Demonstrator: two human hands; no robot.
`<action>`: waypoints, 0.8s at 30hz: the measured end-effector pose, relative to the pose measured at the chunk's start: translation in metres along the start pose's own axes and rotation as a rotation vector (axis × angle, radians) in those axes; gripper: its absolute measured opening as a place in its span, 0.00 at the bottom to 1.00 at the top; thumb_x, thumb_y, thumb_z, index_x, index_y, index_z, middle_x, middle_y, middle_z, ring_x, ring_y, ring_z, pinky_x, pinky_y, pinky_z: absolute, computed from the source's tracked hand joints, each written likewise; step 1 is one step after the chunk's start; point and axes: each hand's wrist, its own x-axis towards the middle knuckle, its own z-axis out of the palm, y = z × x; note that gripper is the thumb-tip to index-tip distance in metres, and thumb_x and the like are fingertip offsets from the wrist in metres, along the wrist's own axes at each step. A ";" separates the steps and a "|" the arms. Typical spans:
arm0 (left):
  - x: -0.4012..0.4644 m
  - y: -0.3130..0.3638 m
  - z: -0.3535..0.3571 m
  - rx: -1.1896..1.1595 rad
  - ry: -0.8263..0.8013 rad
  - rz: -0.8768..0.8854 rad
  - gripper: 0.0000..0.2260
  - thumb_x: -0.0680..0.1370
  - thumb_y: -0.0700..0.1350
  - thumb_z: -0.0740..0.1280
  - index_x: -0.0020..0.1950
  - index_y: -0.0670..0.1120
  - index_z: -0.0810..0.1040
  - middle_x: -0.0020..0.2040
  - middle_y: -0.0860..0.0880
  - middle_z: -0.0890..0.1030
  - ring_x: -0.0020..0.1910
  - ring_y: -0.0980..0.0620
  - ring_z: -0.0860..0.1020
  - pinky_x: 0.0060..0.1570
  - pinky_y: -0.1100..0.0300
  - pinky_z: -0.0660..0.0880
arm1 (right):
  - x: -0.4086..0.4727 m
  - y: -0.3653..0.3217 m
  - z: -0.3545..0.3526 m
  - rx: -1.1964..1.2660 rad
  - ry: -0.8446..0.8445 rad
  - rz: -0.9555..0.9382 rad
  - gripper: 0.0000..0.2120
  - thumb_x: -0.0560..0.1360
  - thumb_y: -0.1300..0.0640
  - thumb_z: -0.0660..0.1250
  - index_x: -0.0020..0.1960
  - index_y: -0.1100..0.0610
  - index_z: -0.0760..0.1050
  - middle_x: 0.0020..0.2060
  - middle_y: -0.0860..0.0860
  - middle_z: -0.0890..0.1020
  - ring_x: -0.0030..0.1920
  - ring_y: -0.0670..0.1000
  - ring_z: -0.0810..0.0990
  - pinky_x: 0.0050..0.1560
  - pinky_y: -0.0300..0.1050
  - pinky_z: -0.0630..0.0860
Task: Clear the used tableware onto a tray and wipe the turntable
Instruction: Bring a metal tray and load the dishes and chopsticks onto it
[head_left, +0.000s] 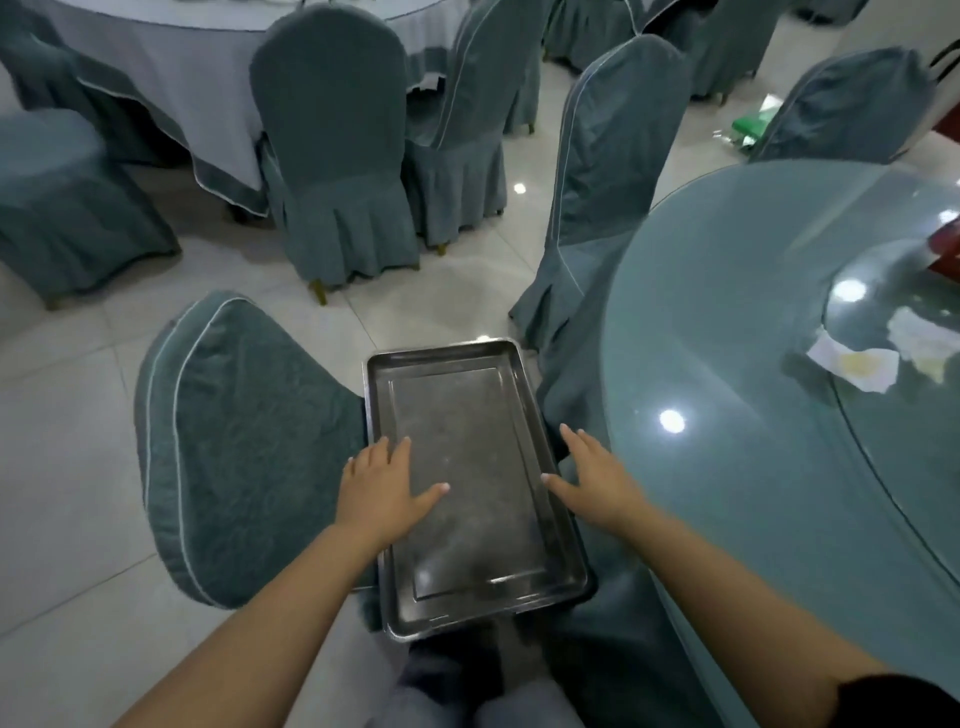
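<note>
Hands: left hand (382, 488), right hand (592, 478) spread flat | metal tray (467, 597) holds nothing

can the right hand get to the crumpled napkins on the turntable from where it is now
Probably yes. The right hand is open by the tray, and nothing stands between it and the napkins across the bare glass, though it looks like a long stretch.

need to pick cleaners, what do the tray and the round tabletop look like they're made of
Tray: looks like stainless steel, a dull brushed grey with scuffs and soft glints at its rim. Round tabletop: seemingly glass over teal cloth, glossy, mirroring ceiling lights as sharp spots.
</note>
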 end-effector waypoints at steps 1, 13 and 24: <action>0.009 -0.003 0.004 -0.011 -0.019 -0.022 0.41 0.74 0.71 0.56 0.78 0.48 0.51 0.78 0.42 0.54 0.76 0.43 0.54 0.74 0.47 0.54 | 0.012 0.001 0.004 -0.004 -0.016 0.010 0.37 0.78 0.42 0.61 0.78 0.51 0.46 0.77 0.54 0.52 0.76 0.55 0.53 0.74 0.53 0.57; 0.127 -0.035 0.130 -0.197 -0.153 -0.223 0.41 0.72 0.67 0.64 0.78 0.53 0.51 0.78 0.40 0.50 0.76 0.40 0.50 0.73 0.47 0.55 | 0.180 0.075 0.111 -0.147 -0.236 0.078 0.35 0.79 0.45 0.61 0.78 0.51 0.46 0.77 0.55 0.48 0.76 0.58 0.53 0.72 0.53 0.59; 0.191 -0.079 0.246 -0.360 -0.190 -0.432 0.45 0.67 0.70 0.67 0.77 0.58 0.50 0.77 0.41 0.36 0.75 0.34 0.47 0.71 0.40 0.56 | 0.255 0.142 0.231 -0.049 -0.174 0.392 0.47 0.74 0.43 0.67 0.77 0.44 0.36 0.76 0.59 0.38 0.74 0.66 0.51 0.70 0.62 0.62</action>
